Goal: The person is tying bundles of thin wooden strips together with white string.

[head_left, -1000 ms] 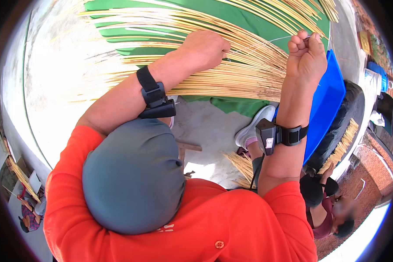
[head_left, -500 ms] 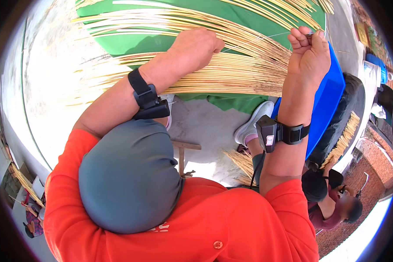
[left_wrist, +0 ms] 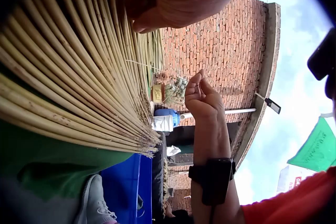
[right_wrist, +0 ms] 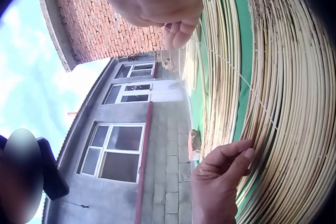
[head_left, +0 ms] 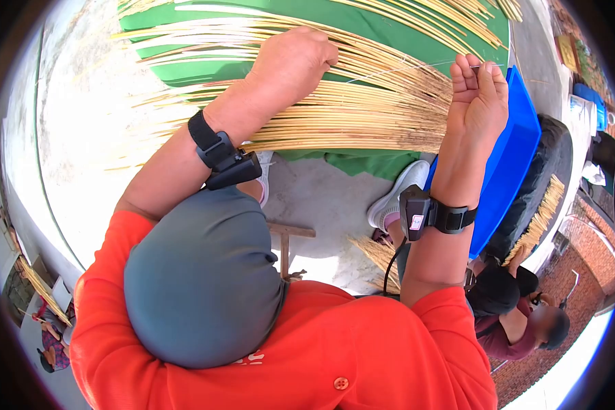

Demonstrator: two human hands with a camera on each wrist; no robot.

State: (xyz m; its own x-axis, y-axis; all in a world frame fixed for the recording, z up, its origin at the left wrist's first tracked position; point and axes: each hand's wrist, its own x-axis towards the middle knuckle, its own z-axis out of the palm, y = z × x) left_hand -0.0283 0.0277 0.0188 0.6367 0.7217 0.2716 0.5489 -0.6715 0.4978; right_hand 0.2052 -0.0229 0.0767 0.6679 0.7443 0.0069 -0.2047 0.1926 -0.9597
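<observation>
In the head view, a fan of pale dry stalks (head_left: 362, 116) lies over a green cloth (head_left: 205, 74). My left hand (head_left: 290, 63) is over the upper part of the fan. Its thumb and forefinger pinch a stalk, as the right wrist view shows at that hand (right_wrist: 223, 174). Off the fan's right end, my right hand (head_left: 480, 96) is raised palm up and pinches a thin needle (head_left: 488, 65). A white thread (head_left: 403, 67) runs taut from there to the stalks. The right wrist view shows this thread (right_wrist: 244, 79) crossing the stalks.
A blue tray (head_left: 512, 147) and a black tyre-like ring (head_left: 550, 164) stand beyond my right forearm. More stalks (head_left: 451, 20) lie at the far side of the cloth. Another person (head_left: 519, 331) sits at the right near a bundle of short stalks (head_left: 536, 219). A wooden stool (head_left: 290, 232) is below.
My left hand has moved left and away from me along the stalks. My right hand has dipped slightly, with the needle still pinched and now turned more level.
</observation>
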